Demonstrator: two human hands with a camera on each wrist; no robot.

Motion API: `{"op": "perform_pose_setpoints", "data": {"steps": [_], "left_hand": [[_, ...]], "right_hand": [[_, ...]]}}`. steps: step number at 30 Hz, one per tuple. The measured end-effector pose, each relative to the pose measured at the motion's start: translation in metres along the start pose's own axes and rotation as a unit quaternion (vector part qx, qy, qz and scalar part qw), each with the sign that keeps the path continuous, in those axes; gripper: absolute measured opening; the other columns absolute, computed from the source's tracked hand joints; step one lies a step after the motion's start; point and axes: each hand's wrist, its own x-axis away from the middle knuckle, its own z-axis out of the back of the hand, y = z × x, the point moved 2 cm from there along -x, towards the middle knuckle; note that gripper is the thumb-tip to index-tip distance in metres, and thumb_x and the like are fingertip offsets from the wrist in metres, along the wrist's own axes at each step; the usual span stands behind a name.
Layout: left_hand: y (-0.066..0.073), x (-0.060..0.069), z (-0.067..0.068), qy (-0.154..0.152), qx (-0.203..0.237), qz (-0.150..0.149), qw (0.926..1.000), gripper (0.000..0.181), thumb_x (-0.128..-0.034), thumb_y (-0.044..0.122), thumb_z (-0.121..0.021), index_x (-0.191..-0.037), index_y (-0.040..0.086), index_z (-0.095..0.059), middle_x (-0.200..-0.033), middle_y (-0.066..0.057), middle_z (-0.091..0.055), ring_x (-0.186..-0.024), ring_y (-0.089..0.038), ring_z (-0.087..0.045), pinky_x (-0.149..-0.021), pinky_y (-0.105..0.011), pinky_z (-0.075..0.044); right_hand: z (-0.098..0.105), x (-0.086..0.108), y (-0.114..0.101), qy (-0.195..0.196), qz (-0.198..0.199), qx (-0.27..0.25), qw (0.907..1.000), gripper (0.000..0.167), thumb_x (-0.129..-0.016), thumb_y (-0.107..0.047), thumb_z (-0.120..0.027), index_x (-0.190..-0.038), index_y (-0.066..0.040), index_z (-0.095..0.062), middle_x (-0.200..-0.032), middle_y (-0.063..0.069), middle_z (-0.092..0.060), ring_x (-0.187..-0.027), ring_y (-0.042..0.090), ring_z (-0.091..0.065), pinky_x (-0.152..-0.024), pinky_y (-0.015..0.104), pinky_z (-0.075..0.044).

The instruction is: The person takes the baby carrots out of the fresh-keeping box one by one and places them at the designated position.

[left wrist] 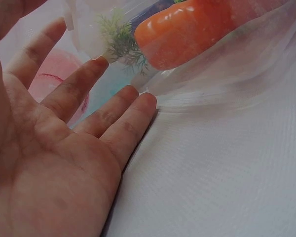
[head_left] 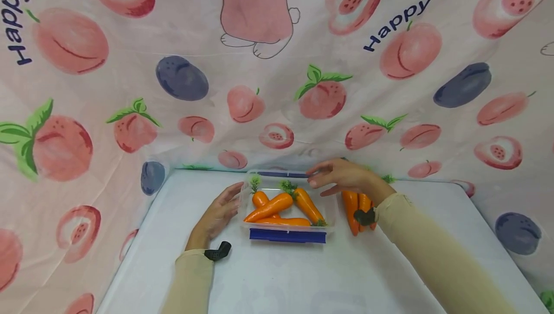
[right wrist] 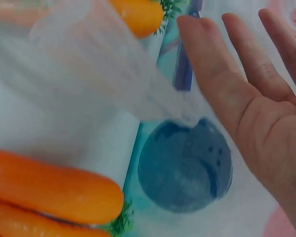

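On the left, a tan sleeve (head_left: 190, 278) came in over the white table (head_left: 298, 275), with a small black gadget (head_left: 218, 251) on the wrist. The left hand (head_left: 218, 213) was wide open, with its fingers stretched out and a bit apart. It had hold of nothing, but its fingertips looked to be touching the left wall of a clear box (head_left: 289, 229). The box sat on the table, near the back edge, with a blue flap (head_left: 287, 236) along its front. Inside lay four orange carrots (head_left: 270, 208) with green tops. One leaned across another on the left, one lay along the front, and one slanted down on the right. Over the back right corner of the box was the right hand (head_left: 339, 174). It was open too, with its fingers long and nothing in them. I could not tell if it touched the rim. Just right of the box, partly under that arm, more carrots (head_left: 350, 210) lay side by side on the table. Behind everything hung a pink cloth (head_left: 311, 133) with fruit pictures.
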Motion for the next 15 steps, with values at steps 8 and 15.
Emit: {"op": "perform_pose_setpoints", "data": {"steps": [8,15], "left_hand": [[0.000,0.000,0.000,0.003,0.002,-0.002,1.0000,0.057,-0.1040,0.012,-0.052,-0.158,0.020,-0.035,-0.169,-0.006,-0.024,-0.157,-0.037,-0.017,-0.125,-0.062,-0.018],[0.000,0.000,-0.001,0.010,-0.001,0.007,0.9999,0.057,-0.1038,0.015,-0.054,-0.158,0.023,-0.037,-0.170,-0.004,-0.023,-0.157,-0.037,-0.016,-0.125,-0.063,-0.016]], "right_hand": [[-0.021,-0.016,-0.010,-0.028,-0.016,0.035,0.9989,0.064,-0.090,-0.036,-0.078,-0.143,-0.009,-0.057,-0.149,0.013,-0.056,-0.134,0.036,-0.056,-0.101,0.051,-0.055],[-0.037,-0.030,-0.015,-0.051,-0.028,0.071,0.9958,0.062,-0.089,-0.036,-0.078,-0.142,-0.012,-0.058,-0.147,0.008,-0.058,-0.128,0.028,-0.060,-0.103,0.057,-0.052]]}}
